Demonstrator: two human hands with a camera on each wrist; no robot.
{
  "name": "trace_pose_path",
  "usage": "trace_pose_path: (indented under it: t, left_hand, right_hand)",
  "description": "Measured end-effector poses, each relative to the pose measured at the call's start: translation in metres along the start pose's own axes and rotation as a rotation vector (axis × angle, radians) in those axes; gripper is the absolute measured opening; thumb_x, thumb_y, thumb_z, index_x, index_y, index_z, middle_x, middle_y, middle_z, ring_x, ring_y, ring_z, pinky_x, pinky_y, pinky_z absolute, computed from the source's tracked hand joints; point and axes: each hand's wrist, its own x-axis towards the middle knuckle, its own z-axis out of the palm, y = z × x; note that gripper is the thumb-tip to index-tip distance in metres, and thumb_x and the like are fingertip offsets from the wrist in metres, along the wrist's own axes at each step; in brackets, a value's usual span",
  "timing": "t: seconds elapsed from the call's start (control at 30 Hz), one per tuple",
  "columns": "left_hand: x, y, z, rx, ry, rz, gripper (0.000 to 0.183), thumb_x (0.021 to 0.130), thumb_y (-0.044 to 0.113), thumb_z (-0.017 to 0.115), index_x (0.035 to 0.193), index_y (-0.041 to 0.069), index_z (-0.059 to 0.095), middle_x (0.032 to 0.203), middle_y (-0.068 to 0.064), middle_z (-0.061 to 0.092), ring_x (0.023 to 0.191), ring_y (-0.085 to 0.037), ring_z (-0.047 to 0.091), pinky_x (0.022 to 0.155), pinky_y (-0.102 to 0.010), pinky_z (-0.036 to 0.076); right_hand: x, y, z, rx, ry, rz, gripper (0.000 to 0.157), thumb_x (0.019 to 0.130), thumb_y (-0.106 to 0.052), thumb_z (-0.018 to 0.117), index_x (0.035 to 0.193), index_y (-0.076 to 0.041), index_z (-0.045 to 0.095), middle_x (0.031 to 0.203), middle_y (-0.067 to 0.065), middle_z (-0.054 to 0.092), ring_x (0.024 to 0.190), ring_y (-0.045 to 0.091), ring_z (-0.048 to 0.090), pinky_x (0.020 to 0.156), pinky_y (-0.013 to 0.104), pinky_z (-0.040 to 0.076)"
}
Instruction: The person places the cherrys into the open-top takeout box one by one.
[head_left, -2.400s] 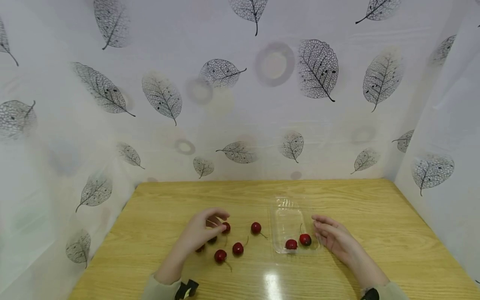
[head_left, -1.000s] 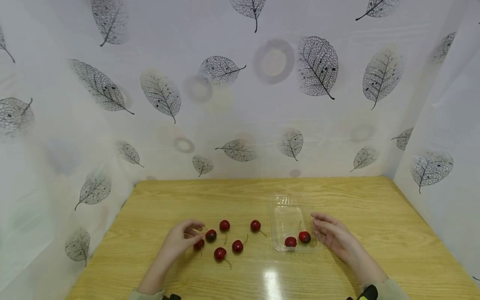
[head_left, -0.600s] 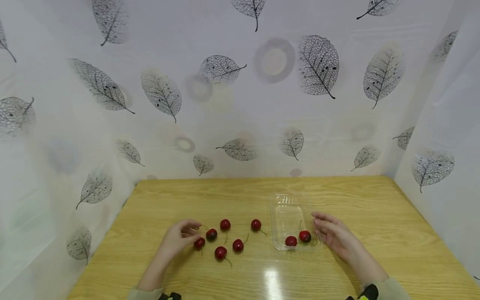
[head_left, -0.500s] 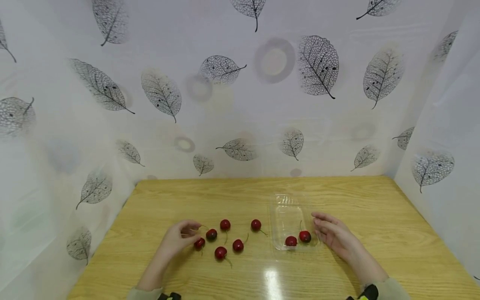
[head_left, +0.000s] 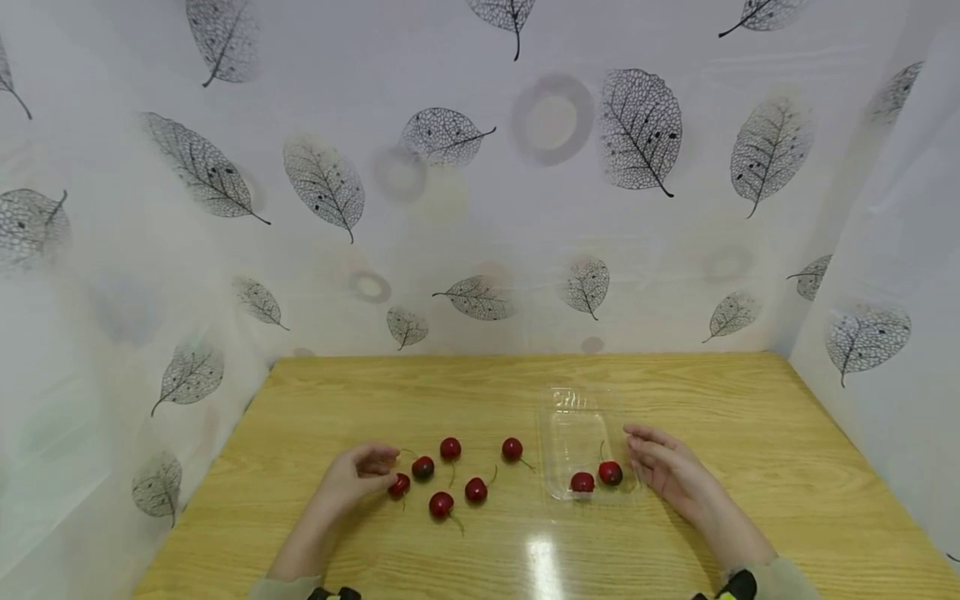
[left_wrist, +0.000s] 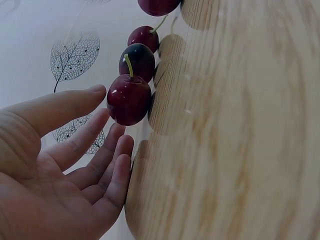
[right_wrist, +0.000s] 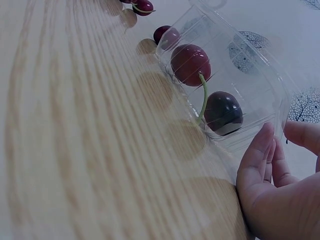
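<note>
My left hand (head_left: pixel 351 479), its fingers loosely bent, lies at the left end of the cherries. Closest to it is the leftmost cherry (head_left: pixel 399 486); in the left wrist view the thumb and fingertips sit beside that cherry (left_wrist: pixel 129 100) without closing round it. On the other side, my right hand (head_left: pixel 678 475) rests at the right edge of a clear plastic box (head_left: pixel 551 450). Its fingertips are at the box wall in the right wrist view; whether they touch it I cannot tell. Inside the box are two cherries, one (head_left: pixel 582 482) left of the other (head_left: pixel 611 473).
Several more cherries with stems lie on the wooden table (head_left: pixel 360 392) between the left hand and the box, one (head_left: pixel 512 450) close to the box's left side. Behind and at both sides hangs a pale sheet (head_left: pixel 480 217) printed with leaves.
My left hand has moved left and nearer the person, from the cherry at the back to the leftmost one, then drifted slightly further left. The right hand and the box have stayed put.
</note>
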Motion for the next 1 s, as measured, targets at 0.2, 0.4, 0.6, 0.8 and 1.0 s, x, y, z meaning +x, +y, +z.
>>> trace_pose_path:
  t: [0.2, 0.4, 0.6, 0.8, 1.0]
  left_hand:
    - [0.0005, -0.0015, 0.0, 0.01, -0.042, -0.038, 0.037, 0.088, 0.002, 0.082, 0.124, -0.002, 0.07, 0.12, -0.016, 0.074, 0.102, -0.019, 0.068, 0.085, -0.022, 0.055]
    - [-0.0016, 0.0003, -0.0021, 0.073, -0.114, 0.024, 0.042, 0.087, 0.006, 0.085, 0.125, -0.001, 0.07, 0.122, -0.017, 0.074, 0.106, -0.021, 0.067, 0.09, -0.026, 0.054]
    - [-0.004, 0.0019, -0.0027, 0.088, -0.136, 0.038, 0.048, 0.082, 0.006, 0.089, 0.126, 0.002, 0.07, 0.121, -0.013, 0.074, 0.107, -0.018, 0.065, 0.095, -0.03, 0.053]
    - [-0.003, -0.0036, -0.0051, 0.087, -0.162, 0.09, 0.046, 0.083, 0.002, 0.086, 0.126, -0.002, 0.07, 0.116, -0.013, 0.073, 0.105, -0.02, 0.064, 0.091, -0.027, 0.053]
    - [-0.0027, -0.0026, -0.0045, 0.104, -0.168, 0.099, 0.042, 0.084, 0.002, 0.085, 0.124, -0.002, 0.071, 0.111, -0.011, 0.073, 0.103, -0.02, 0.064, 0.088, -0.024, 0.054]
  right_hand:
    - [-0.0001, 0.0009, -0.0006, -0.01, 0.006, -0.004, 0.035, 0.112, -0.004, 0.047, 0.119, -0.025, 0.074, 0.108, -0.012, 0.073, 0.099, 0.001, 0.068, 0.088, 0.016, 0.058]
    - [0.0004, 0.0012, -0.0002, -0.021, 0.025, -0.006, 0.035, 0.112, -0.005, 0.047, 0.118, -0.026, 0.074, 0.107, -0.012, 0.073, 0.099, 0.001, 0.068, 0.088, 0.016, 0.058]
    - [-0.0002, 0.0006, 0.0, -0.026, 0.036, -0.003, 0.034, 0.112, -0.005, 0.048, 0.117, -0.026, 0.074, 0.107, -0.012, 0.072, 0.098, 0.0, 0.068, 0.088, 0.016, 0.058]
    - [-0.0006, -0.0006, 0.0021, -0.015, 0.035, 0.006, 0.034, 0.112, -0.005, 0.048, 0.117, -0.026, 0.074, 0.107, -0.012, 0.073, 0.098, 0.0, 0.067, 0.088, 0.016, 0.058]
    - [-0.0007, -0.0011, 0.0017, -0.013, 0.062, 0.014, 0.034, 0.112, -0.005, 0.048, 0.116, -0.027, 0.075, 0.106, -0.012, 0.073, 0.097, 0.0, 0.067, 0.087, 0.016, 0.058]
